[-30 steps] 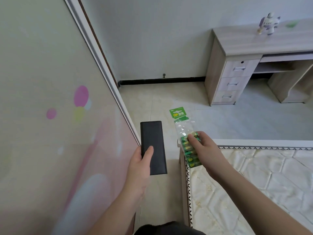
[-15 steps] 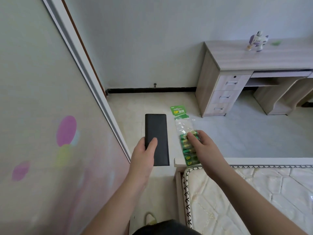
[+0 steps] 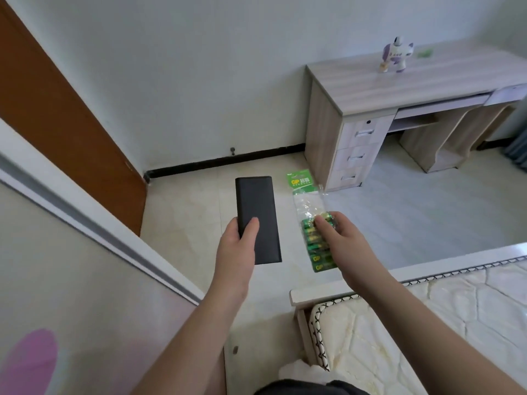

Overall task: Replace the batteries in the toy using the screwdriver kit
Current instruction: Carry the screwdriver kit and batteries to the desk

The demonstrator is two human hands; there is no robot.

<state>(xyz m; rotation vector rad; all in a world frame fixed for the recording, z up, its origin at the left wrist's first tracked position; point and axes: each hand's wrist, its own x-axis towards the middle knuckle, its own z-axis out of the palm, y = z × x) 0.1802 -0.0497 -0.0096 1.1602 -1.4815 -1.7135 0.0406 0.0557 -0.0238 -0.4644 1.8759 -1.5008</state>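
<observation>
My left hand grips a flat black rectangular case, thumb on top, held out in front of me above the floor. My right hand holds a clear plastic pack of green batteries with a green header card, just right of the case. A white and purple toy robot stands upright on the far desk, well away from both hands.
A small green item lies on the desk beside the toy. The desk has three drawers on its left. A mattress and bed frame fill the lower right. A wardrobe panel and brown door line the left. Tiled floor lies between.
The view has moved forward and turned left, so the brown door now shows and the desk looks closer. Both hands keep the same hold on the case and the battery pack.
</observation>
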